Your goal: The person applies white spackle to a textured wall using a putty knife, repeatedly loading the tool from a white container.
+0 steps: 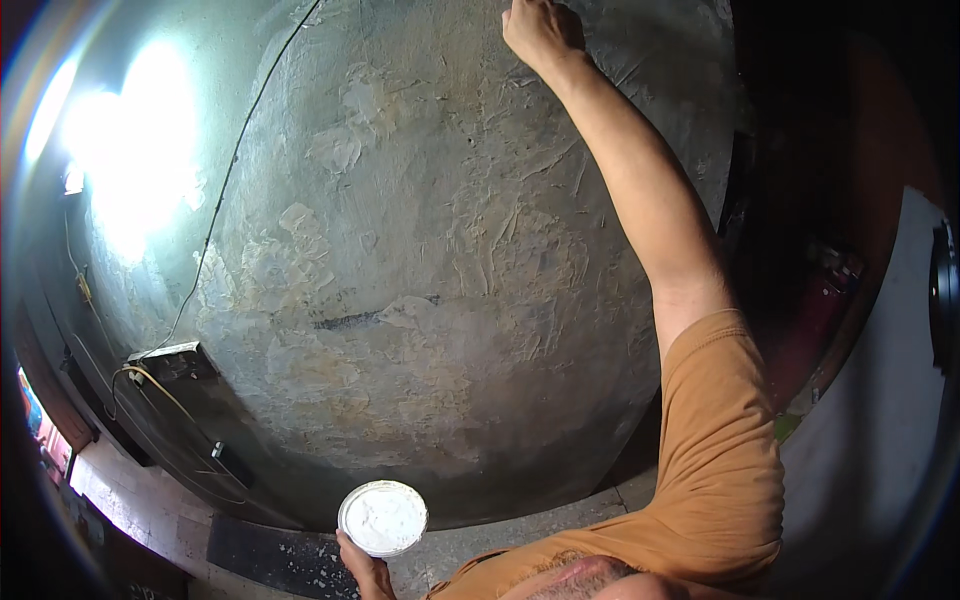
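One round tub (383, 518), seemingly of white paste, low before the wall (430, 260), gripped by the left hand (368, 572). Right hand (545, 32) high, fingers curled; whether holding anything, cannot tell. Wall work appears partial: rough pale patches (300, 250) on, grey stretches (400, 200) seemingly left.

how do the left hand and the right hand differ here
The left hand is low, near the bottom edge; the right hand is raised to the top edge, before the wall. The left hand holds a round white tub; the right hand looks curled, its grip unclear. Both are bare.
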